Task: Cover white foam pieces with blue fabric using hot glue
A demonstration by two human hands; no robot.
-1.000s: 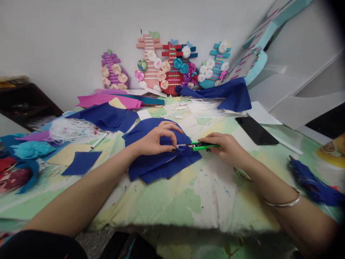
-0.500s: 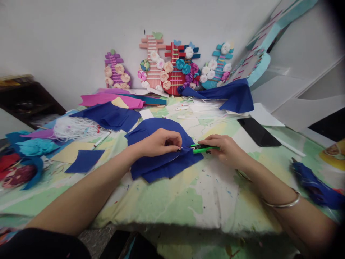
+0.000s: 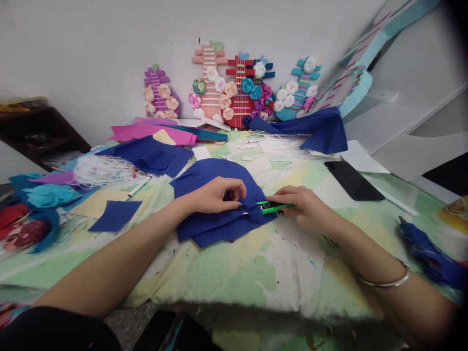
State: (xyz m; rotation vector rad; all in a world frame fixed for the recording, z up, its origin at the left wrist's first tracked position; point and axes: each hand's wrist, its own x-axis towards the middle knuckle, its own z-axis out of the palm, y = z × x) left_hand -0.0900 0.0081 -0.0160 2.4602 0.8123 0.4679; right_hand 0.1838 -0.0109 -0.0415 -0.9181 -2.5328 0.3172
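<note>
A piece of blue fabric (image 3: 215,229) lies in front of me, its middle raised in a fold. My left hand (image 3: 215,194) is closed on this fold, thumb pressed down along the cloth and index finger curled above it. In my right hand (image 3: 303,205) is a small green-handled tool that looks like thread snips (image 3: 271,208). Their tip meets the fabric's right side, just right of my left thumb. The cloth and my fingers partly hide the blades. A short white strip shows at the fold between the two hands.
Behind the fabric stand several flower-decorated paper instruments (image 3: 239,92). A black phone (image 3: 354,180) and a blue glue gun (image 3: 431,253) lie to the right. White string (image 3: 104,170), a small blue square (image 3: 116,216) and more blue cloth (image 3: 153,153) are on the left.
The snips have closed up at the fabric and sit slightly lower. My left index finger has lifted away from the thumb, which stays on the cloth. The view has shifted a little.
</note>
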